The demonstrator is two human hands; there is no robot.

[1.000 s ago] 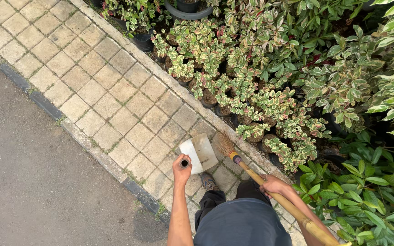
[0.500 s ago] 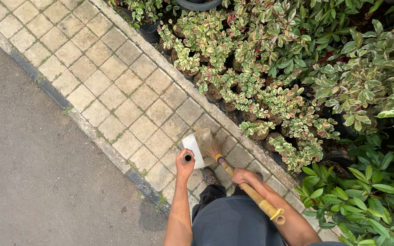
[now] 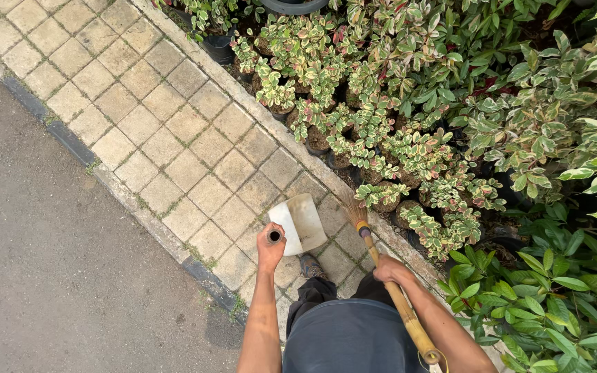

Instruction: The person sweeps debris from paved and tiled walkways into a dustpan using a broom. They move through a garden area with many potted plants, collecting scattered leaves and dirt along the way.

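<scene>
Potted variegated shrubs (image 3: 395, 90) beside paving (image 3: 139, 131)

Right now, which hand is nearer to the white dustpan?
Left. The left hand grips a dark handle right beside the dustpan. The right hand holds the broom, farther from the dustpan.

Outdoor plant nursery frontage: potted shrubs (image 3: 409, 138) (variegated leaves) beside paved sidewalk (image 3: 174, 138) and road (image 3: 43, 276).

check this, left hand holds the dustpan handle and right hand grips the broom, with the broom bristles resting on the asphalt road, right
Not quite. In the head view the broom bristles rest on the paving bricks beside the potted plants, not on asphalt. The left hand does hold the dustpan, the right hand the broom.
</scene>
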